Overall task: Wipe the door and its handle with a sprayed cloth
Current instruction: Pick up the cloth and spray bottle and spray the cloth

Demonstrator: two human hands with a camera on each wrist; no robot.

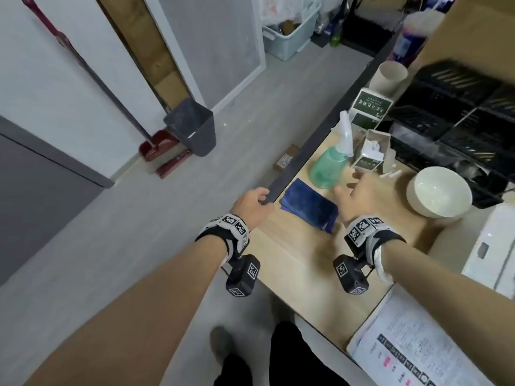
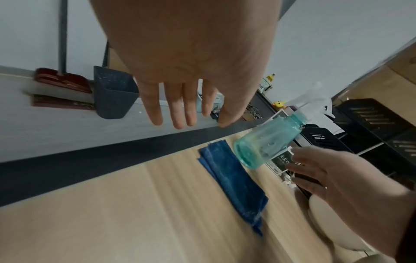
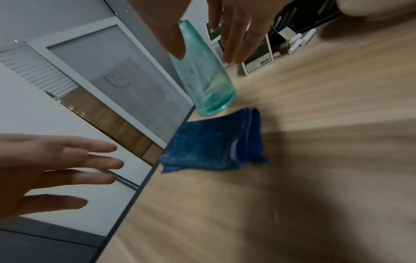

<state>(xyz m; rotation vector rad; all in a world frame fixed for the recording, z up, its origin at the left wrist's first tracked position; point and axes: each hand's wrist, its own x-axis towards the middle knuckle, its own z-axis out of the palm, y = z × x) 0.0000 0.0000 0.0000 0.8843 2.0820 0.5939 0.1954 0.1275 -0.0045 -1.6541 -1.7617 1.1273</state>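
A folded blue cloth [image 1: 309, 208] [image 2: 234, 183] [image 3: 216, 144] lies on the wooden table [image 1: 301, 263] near its dark edge. Just behind it stands a teal spray bottle [image 1: 328, 165] [image 2: 268, 142] [image 3: 202, 78] with a clear nozzle. My right hand [image 1: 359, 190] [image 2: 333, 176] [image 3: 225, 35] hovers open beside the bottle, fingers spread, holding nothing. My left hand [image 1: 253, 203] [image 2: 186, 99] [image 3: 51, 167] is open too, over the table's edge left of the cloth. A grey door [image 1: 36, 201] shows at the far left; I see no handle.
A white bowl [image 1: 440, 190], green-and-white boxes [image 1: 370, 107], chalk sticks [image 3: 299, 41] and a black rack [image 1: 459, 112] crowd the table's far side. Papers [image 1: 412, 344] lie near me. On the floor stand a grey bin [image 1: 195, 129] and a red dustpan with broom [image 1: 158, 146].
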